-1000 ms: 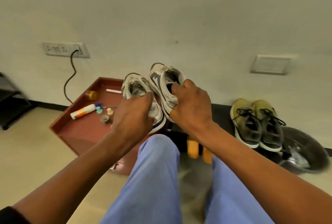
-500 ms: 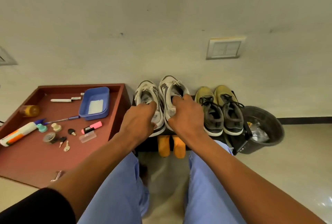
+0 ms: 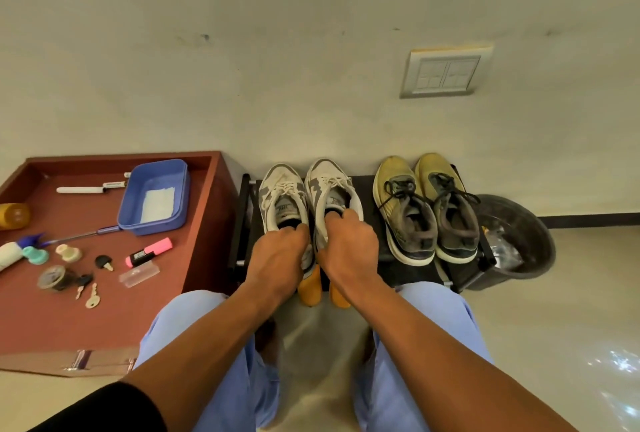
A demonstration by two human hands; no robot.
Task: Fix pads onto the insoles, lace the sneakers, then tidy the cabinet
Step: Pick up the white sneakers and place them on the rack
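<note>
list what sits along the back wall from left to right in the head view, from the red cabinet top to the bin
red cabinet top → blue tray → left white sneaker → right white sneaker → pair of yellow sneakers → black bin

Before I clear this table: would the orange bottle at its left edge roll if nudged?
Probably. The orange bottle seems to lie on its side and looks round, so it may roll. The table's raised rim should stop it. Being small, it is likely light.
</note>
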